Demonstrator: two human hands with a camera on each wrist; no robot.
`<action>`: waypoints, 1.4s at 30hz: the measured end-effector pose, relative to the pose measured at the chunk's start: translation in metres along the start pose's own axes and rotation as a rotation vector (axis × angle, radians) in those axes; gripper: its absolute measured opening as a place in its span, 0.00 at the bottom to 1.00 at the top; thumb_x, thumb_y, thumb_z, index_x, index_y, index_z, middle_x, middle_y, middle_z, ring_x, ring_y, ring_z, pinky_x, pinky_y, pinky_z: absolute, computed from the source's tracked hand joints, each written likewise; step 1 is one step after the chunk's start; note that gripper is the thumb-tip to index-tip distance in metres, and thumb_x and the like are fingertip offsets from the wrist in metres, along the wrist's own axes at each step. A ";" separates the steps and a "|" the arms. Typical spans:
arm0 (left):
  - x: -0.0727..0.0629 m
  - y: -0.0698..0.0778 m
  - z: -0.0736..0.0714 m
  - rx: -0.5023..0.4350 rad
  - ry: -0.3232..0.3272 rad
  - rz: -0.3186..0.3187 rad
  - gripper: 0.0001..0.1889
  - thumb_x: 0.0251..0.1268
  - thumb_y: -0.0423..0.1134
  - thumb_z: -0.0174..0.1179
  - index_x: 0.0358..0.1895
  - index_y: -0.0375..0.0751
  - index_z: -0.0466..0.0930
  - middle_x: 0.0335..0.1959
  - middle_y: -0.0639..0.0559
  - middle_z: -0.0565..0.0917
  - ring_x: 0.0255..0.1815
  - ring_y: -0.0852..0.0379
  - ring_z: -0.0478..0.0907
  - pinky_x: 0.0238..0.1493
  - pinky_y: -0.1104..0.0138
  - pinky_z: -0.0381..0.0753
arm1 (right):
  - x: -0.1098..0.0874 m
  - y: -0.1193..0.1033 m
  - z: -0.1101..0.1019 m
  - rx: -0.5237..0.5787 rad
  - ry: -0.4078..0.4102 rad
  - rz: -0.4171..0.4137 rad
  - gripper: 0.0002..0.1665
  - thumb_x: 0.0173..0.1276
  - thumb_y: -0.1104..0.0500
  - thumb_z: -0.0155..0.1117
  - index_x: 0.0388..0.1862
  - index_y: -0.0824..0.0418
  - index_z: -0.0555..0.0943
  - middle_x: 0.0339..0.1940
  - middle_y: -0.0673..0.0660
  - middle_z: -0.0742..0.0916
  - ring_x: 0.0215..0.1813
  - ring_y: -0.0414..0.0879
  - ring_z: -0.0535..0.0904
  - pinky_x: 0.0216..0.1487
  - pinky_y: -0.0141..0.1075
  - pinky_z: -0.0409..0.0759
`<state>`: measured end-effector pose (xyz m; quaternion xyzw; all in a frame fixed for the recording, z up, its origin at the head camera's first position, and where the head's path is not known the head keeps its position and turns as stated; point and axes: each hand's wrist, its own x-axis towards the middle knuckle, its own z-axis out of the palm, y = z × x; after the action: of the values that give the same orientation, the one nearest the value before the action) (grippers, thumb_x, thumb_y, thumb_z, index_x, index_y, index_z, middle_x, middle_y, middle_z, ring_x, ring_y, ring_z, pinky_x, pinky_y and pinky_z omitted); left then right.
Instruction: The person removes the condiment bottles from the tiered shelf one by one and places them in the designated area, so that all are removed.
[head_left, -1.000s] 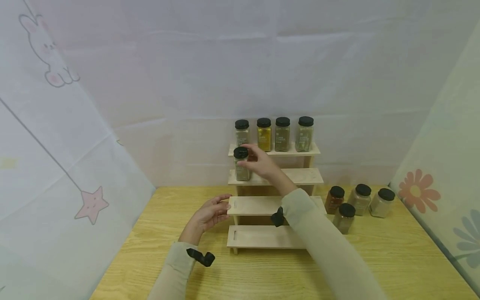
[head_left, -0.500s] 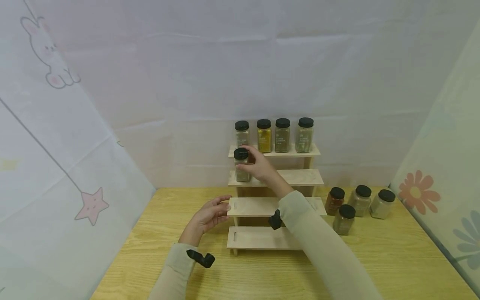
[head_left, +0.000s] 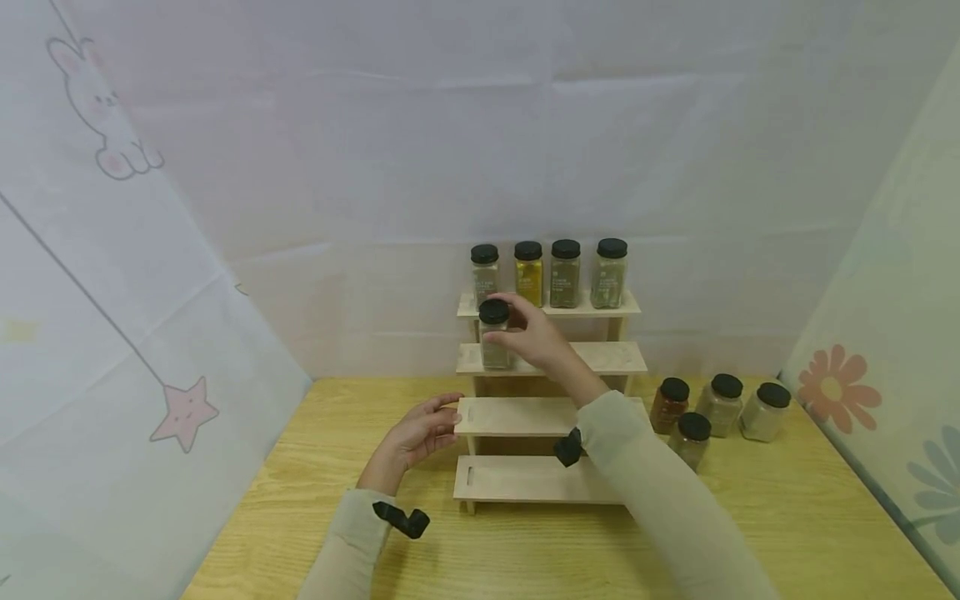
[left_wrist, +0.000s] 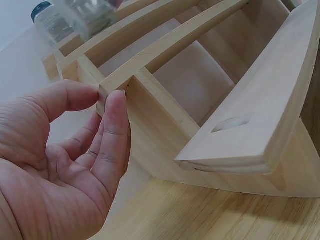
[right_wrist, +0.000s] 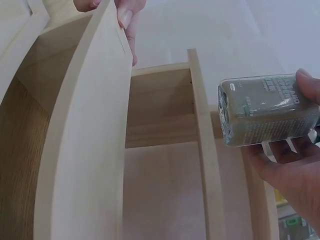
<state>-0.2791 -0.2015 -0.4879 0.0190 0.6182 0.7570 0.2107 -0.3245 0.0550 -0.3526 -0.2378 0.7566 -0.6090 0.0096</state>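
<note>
A tiered wooden spice rack (head_left: 517,414) stands on the table with four stepped shelves. My right hand (head_left: 536,337) grips a glass spice jar (head_left: 496,348) with a black lid, thumb on one side and fingers on the other. The jar is upright, overlapping the left part of the second shelf from the top in the head view. In the right wrist view its greyish powder and white lettering show, with its base beside the shelf edges. My left hand (left_wrist: 75,145) pinches the left end of the second shelf from the bottom between thumb and fingers.
Several black-lidded jars stand on the top shelf, among them a yellow one (head_left: 529,279) and a green one (head_left: 608,279). Right of the rack, more jars are grouped on the table (head_left: 480,558), including a red one (head_left: 670,408). A fabric backdrop (head_left: 390,167) rises behind.
My right hand has shifted slightly to the right with the jar, away from the shelf's left end. The left hand keeps its hold on the rack.
</note>
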 end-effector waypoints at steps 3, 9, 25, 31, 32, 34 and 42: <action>-0.001 0.001 0.001 -0.004 0.004 -0.003 0.34 0.73 0.30 0.60 0.79 0.38 0.58 0.46 0.49 0.75 0.33 0.61 0.77 0.42 0.68 0.86 | -0.009 -0.005 -0.009 0.004 -0.004 0.009 0.39 0.65 0.59 0.75 0.74 0.50 0.72 0.61 0.58 0.81 0.58 0.53 0.79 0.55 0.43 0.81; -0.001 0.002 0.002 0.002 0.008 -0.002 0.34 0.73 0.30 0.60 0.78 0.38 0.58 0.46 0.49 0.75 0.33 0.61 0.78 0.44 0.67 0.86 | -0.031 -0.011 -0.032 0.001 -0.014 0.025 0.41 0.64 0.56 0.76 0.75 0.50 0.70 0.63 0.57 0.80 0.62 0.53 0.78 0.58 0.46 0.80; 0.000 0.002 -0.001 -0.003 -0.037 0.003 0.36 0.73 0.31 0.59 0.79 0.36 0.54 0.44 0.51 0.75 0.33 0.62 0.78 0.44 0.67 0.87 | -0.086 -0.005 -0.096 -0.049 0.039 0.015 0.41 0.67 0.60 0.73 0.76 0.56 0.66 0.70 0.63 0.74 0.67 0.56 0.75 0.53 0.30 0.82; -0.001 0.002 -0.001 0.006 -0.038 0.005 0.35 0.73 0.31 0.59 0.79 0.37 0.55 0.45 0.51 0.75 0.33 0.62 0.78 0.45 0.67 0.86 | -0.107 0.000 -0.116 -0.064 0.047 0.021 0.40 0.68 0.58 0.72 0.77 0.52 0.67 0.65 0.60 0.78 0.61 0.42 0.79 0.53 0.31 0.84; -0.001 0.002 -0.001 0.009 -0.036 0.005 0.35 0.73 0.31 0.59 0.79 0.37 0.55 0.45 0.51 0.75 0.33 0.62 0.78 0.45 0.67 0.86 | -0.111 0.000 -0.120 -0.077 0.047 0.027 0.40 0.69 0.57 0.72 0.77 0.51 0.66 0.63 0.59 0.79 0.60 0.40 0.80 0.53 0.32 0.84; -0.001 0.003 -0.001 0.016 -0.035 0.006 0.35 0.74 0.32 0.59 0.79 0.38 0.55 0.46 0.50 0.75 0.33 0.63 0.78 0.45 0.67 0.86 | -0.120 -0.001 -0.126 -0.108 0.049 0.039 0.41 0.69 0.54 0.72 0.77 0.49 0.66 0.62 0.58 0.79 0.59 0.39 0.80 0.52 0.32 0.84; 0.001 0.001 -0.001 0.018 -0.032 0.006 0.35 0.73 0.31 0.60 0.79 0.37 0.56 0.49 0.49 0.75 0.34 0.62 0.77 0.42 0.69 0.86 | -0.154 0.005 -0.151 -0.176 0.076 0.057 0.40 0.71 0.54 0.69 0.79 0.47 0.64 0.64 0.52 0.77 0.60 0.32 0.78 0.49 0.32 0.84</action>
<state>-0.2805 -0.2023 -0.4876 0.0346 0.6215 0.7517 0.2179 -0.2359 0.2517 -0.3604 -0.1928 0.8135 -0.5482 -0.0226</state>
